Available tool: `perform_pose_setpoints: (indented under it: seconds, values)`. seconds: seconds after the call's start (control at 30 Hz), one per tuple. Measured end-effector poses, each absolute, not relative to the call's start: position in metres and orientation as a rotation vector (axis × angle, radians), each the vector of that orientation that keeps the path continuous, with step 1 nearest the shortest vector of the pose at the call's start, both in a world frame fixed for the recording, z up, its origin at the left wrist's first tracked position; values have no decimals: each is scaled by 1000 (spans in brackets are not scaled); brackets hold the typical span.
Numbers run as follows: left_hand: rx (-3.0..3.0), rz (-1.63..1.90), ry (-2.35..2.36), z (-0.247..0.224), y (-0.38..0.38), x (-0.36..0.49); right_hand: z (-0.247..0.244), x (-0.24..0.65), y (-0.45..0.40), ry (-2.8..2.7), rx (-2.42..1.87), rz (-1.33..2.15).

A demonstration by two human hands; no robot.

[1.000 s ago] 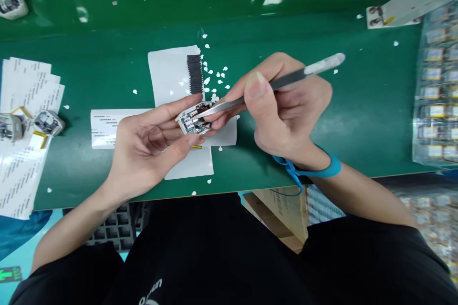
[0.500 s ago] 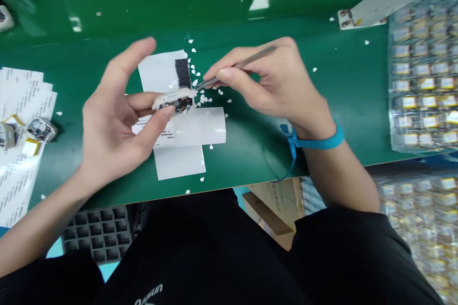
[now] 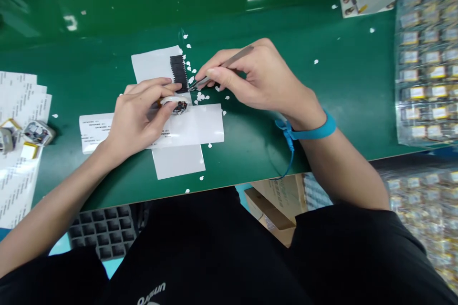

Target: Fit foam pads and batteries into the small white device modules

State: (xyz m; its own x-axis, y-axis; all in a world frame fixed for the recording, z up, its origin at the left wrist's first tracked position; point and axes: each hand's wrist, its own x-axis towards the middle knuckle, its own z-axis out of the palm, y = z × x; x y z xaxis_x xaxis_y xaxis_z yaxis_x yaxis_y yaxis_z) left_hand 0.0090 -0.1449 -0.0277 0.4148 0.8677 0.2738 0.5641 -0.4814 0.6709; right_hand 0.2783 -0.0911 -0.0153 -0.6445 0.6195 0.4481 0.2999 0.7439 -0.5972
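One green table [image 3: 350, 105] fills most of the view. At its right side lies a clear tray [image 3: 398, 119] with rows of pale, yellow-edged blocks. At the far left is a pile of label sheets [image 3: 21, 190], with an open grey case [image 3: 38, 132] on it. Near the middle, a printed strip of paper [image 3: 203, 126] lies across a plain white sheet [image 3: 179, 164].

The right hand [image 3: 250, 78], with a blue band [image 3: 317, 127] at its wrist, pinches tweezers [image 3: 234, 58] in a narrow grip. The left hand [image 3: 139, 112] holds a white case [image 3: 182, 99] over the papers, tilted so its dark inner parts show; two fingers reach to the black strip [image 3: 179, 70] just above it. The tweezers' tips are by that strip's lower right end; whether they touch it, I cannot tell. Small white dots [image 3: 200, 96] lie scattered beside it.
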Motion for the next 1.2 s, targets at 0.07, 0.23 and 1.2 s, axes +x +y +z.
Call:
perform_pose_setpoints:
  seconds: [0.07,0.23,1.2]
  values:
    - [2184,847,1206,-29,-145,11,-16,278,-90,-2219,-785,796]
    - [2224,869,1191,-34,-146,13,-21,279,-89,-2128,-821,913]
    - [796,960,1197,11,-148,7,-6,263,-124,-2040,-448,357]
